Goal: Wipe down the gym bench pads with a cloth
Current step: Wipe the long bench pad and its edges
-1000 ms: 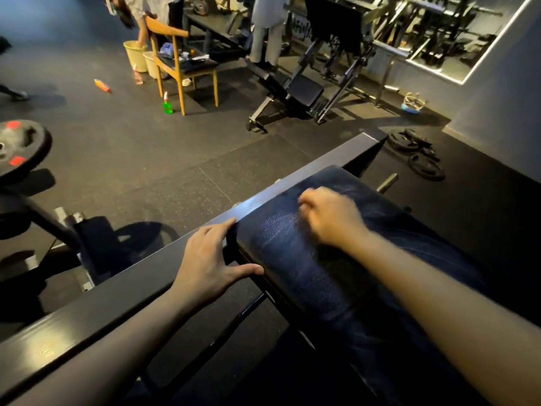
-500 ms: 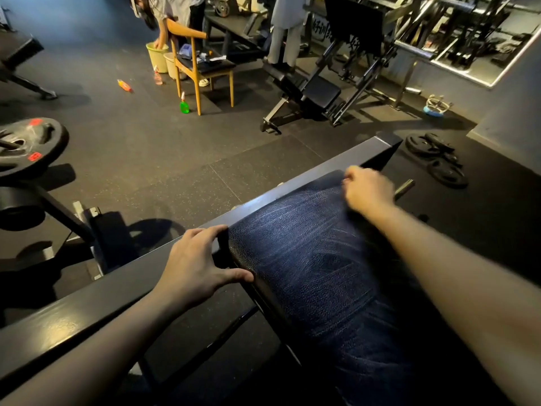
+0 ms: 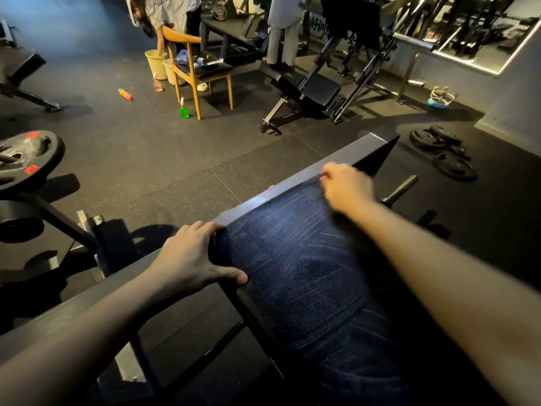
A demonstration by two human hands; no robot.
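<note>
Head view: left hand [image 3: 190, 259] is laid open over the frame rail [image 3: 357, 150], thumb on the near corner of the bench pad [image 3: 292, 265]; nothing is gripped. The pad lies just right of it, streaked with wipe marks. Beyond, right hand [image 3: 347, 186] is set at the pad's far edge, blurred, fingers curled. The cloth is not seen, so the grip cannot be told. Step judged: wiping stroke at the far end. Next: a stroke drawn back toward the left hand.
</note>
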